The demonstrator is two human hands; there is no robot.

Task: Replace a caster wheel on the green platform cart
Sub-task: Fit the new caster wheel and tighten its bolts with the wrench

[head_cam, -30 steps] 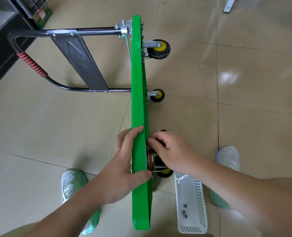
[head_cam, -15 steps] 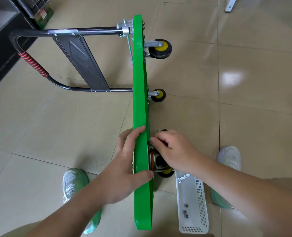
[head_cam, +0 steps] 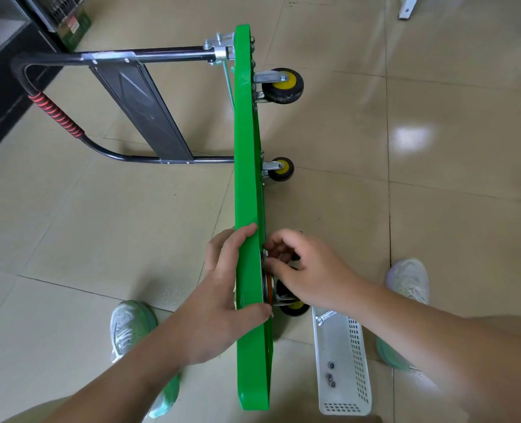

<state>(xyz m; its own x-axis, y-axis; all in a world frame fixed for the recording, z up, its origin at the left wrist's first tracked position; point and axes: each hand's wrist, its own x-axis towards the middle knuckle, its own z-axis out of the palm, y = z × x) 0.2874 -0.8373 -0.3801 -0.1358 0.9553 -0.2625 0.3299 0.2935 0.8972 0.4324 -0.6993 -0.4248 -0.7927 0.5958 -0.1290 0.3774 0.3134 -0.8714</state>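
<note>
— What lies under our hands?

— The green platform cart [head_cam: 247,178] stands on its long edge on the glossy beige tile floor [head_cam: 436,209]. Its deck is smooth, shiny plastic with rounded corners. Our left hand [head_cam: 222,300] grips the upper edge, with the fingers and thumb wrapped over the rim.

— And the right?

— Our right hand [head_cam: 314,276] curls in at the caster wheel [head_cam: 294,308] nearest us, on the deck's underside. The wheel has a black tyre, a yellow hub and a silvery bracket, with an orange ring against the deck. We cannot tell whether the fingers pinch anything.

— What about the rest of the cart?

— Two more casters [head_cam: 283,85] jut out farther along. The black tubular handle [head_cam: 149,53], with its red ribbed grip, reaches out on the other side.

— Any containers?

— A long white plastic tray [head_cam: 358,355] with perforated walls lies on the floor near the deck. It holds three small dark nuts [head_cam: 331,375] at our end and a silvery metal tool [head_cam: 326,317] at the far end.
</note>
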